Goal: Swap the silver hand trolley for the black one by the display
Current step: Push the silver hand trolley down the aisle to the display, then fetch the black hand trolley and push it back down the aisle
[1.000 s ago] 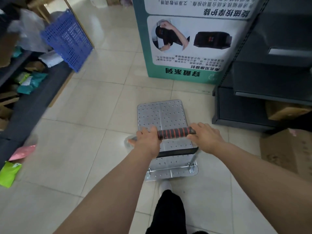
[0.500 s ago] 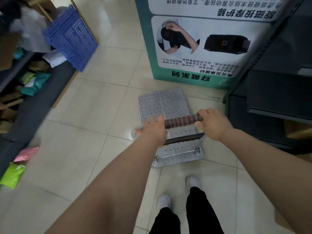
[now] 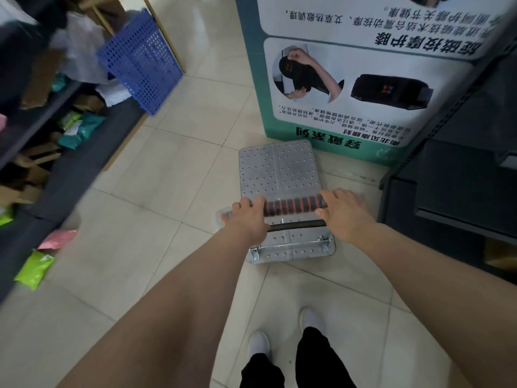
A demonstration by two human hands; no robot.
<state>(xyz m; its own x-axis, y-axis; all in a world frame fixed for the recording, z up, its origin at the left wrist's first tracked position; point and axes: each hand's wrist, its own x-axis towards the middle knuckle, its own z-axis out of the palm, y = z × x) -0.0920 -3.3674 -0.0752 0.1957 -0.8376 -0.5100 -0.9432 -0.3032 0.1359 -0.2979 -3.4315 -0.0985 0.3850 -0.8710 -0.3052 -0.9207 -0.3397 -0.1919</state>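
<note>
The silver hand trolley (image 3: pixel 277 169) stands on the tiled floor in front of me, its perforated metal deck bare. Its far edge almost touches the foot of the green and white display stand (image 3: pixel 349 79). My left hand (image 3: pixel 246 219) grips the left end of the trolley's handle (image 3: pixel 293 206), which has a black and red ribbed grip. My right hand (image 3: pixel 344 214) grips the right end. No black trolley is in view.
A dark shelving unit (image 3: pixel 453 191) stands close on the right of the trolley. On the left runs a low dark shelf (image 3: pixel 70 163) with packets and cardboard, and a blue perforated crate (image 3: pixel 140 63) leans against it. My feet (image 3: pixel 282 331) are just behind the trolley.
The trolley has rolled forward toward the display stand, with both hands staying on the handle. I have stepped after it, and my feet have come into view.
</note>
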